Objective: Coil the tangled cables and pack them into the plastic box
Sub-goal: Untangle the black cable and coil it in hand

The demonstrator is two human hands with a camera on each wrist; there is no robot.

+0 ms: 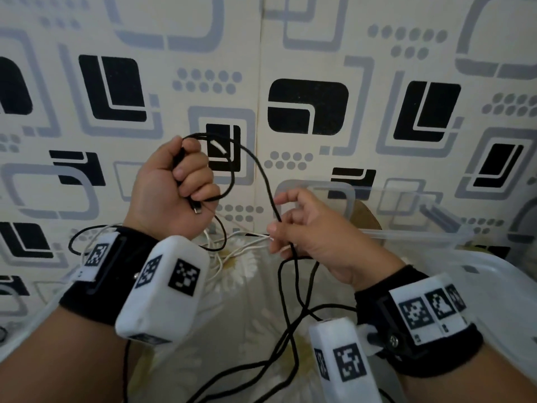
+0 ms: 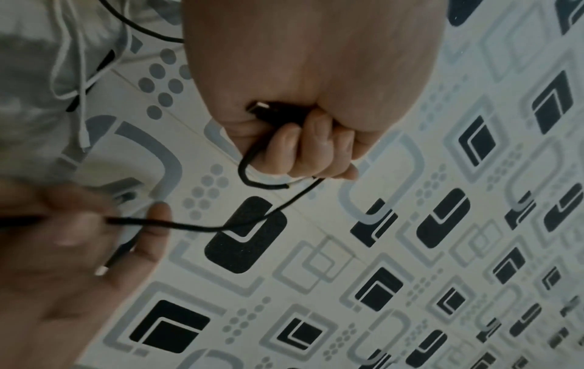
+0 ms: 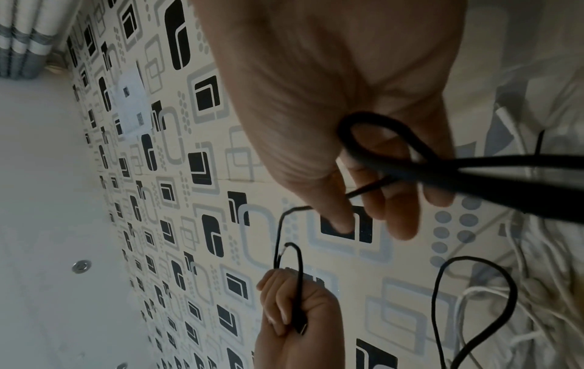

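A black cable (image 1: 263,173) arcs between my two raised hands. My left hand (image 1: 177,184) is a fist that grips the cable's plug end and one small loop; the metal plug (image 1: 198,210) pokes out below the fist. From the left wrist view the same black cable (image 2: 202,226) runs from the fist (image 2: 303,139) to the other hand. My right hand (image 1: 302,228) pinches the cable lower down between thumb and fingers, and the rest hangs in loose black strands (image 1: 286,338) toward my lap. A clear plastic box (image 1: 436,237) stands at the right.
White cables (image 1: 232,251) lie tangled on the flowered cloth (image 1: 247,330) between my wrists, with another black loop (image 1: 75,239) at the left. A patterned wall (image 1: 305,106) stands close behind. The box's clear lid (image 1: 334,196) leans behind my right hand.
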